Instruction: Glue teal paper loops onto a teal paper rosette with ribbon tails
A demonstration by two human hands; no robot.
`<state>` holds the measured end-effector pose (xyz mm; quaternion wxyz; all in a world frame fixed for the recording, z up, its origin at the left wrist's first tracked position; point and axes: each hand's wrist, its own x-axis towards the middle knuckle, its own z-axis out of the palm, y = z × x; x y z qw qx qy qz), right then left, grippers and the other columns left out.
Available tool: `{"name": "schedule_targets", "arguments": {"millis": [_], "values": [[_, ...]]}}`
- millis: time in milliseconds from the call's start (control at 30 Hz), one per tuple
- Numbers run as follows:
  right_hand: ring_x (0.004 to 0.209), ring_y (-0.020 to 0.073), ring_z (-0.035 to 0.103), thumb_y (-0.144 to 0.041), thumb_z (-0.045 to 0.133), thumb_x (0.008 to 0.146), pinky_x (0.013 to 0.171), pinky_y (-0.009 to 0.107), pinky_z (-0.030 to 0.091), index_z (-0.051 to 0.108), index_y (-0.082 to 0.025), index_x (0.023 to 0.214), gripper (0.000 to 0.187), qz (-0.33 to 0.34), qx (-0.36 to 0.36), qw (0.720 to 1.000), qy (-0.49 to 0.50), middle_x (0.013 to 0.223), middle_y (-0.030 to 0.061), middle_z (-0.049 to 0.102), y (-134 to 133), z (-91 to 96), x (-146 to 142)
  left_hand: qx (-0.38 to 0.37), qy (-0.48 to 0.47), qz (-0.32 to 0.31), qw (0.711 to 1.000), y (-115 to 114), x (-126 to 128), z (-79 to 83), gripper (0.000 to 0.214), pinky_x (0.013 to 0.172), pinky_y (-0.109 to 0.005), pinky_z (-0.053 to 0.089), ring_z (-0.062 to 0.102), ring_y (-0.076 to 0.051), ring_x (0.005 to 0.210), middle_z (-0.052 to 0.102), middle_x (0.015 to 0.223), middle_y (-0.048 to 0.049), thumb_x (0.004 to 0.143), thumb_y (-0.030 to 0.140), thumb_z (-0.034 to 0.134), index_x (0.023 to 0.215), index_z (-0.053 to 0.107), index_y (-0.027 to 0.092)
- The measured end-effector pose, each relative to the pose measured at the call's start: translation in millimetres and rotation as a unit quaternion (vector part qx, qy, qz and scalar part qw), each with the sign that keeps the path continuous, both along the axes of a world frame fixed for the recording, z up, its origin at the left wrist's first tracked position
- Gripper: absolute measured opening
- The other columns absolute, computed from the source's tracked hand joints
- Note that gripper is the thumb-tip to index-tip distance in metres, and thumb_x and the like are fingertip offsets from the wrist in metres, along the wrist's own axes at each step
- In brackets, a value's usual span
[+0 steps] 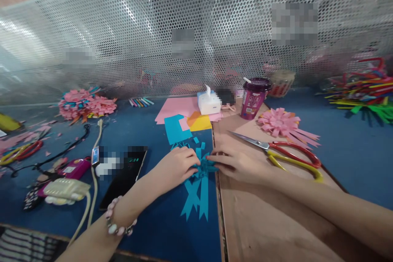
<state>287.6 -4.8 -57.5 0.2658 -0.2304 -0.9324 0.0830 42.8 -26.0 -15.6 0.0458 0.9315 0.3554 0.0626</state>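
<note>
My left hand (176, 166) and my right hand (236, 161) meet at the middle of the table, both pinching a blue paper craft (202, 168) made of folded cut strips. Its long notched tails (196, 196) trail toward me over the blue table mat. Loose blue paper scraps (190, 144) lie just beyond my fingers. Red and yellow scissors (285, 151) rest on the brown board (260, 221), just right of my right hand. A beaded bracelet (118, 223) is on my left wrist.
Coloured paper sheets (181, 114), a white tissue box (208, 103) and a purple cup (254, 98) stand behind. Pink paper flowers lie at right (281, 125) and far left (84, 104). A phone (125, 176), cables and a charger (66, 190) sit left. A perforated metal screen (153, 37) closes the back.
</note>
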Motion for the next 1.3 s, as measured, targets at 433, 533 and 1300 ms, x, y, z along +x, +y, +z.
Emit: {"name": "schedule_targets", "arguments": {"millis": [433,533,1300], "values": [[0.099,0.0187,0.060,-0.011,0.045,0.087,0.084,0.036,0.054,0.059,-0.020,0.119,0.036,0.002,-0.039,0.999,0.028,0.109,0.0108,0.062,-0.3,-2.0,0.0,0.000,-0.005,-0.001,1.000,-1.4,-1.5,0.2,0.014,0.082,-0.034,0.043,0.057,-0.020,0.095,0.063,0.101,-0.0039,0.088,0.024,0.058,0.100,0.064,0.019],[0.099,0.0187,0.060,-0.012,0.045,0.087,0.084,0.035,0.053,0.059,-0.020,0.119,0.035,0.008,-0.038,0.999,0.029,0.109,0.0109,0.062,-0.7,-1.9,0.1,-0.002,-0.014,-0.004,1.000,-1.1,-1.4,-1.0,0.015,0.084,-0.034,0.042,0.056,-0.020,0.096,0.063,0.102,-0.0039,0.088,0.024,0.058,0.101,0.064,0.019],[0.097,0.0190,0.059,-0.013,0.048,0.085,0.083,0.036,0.052,0.058,-0.018,0.118,0.034,0.028,-0.073,0.997,0.029,0.107,0.0107,0.062,-2.9,5.8,3.2,0.035,-0.008,0.098,0.994,8.3,-29.0,19.8,0.057,0.092,-0.041,0.040,0.053,-0.027,0.111,0.059,0.122,-0.0113,0.085,0.059,0.049,0.123,0.051,0.017]]}}
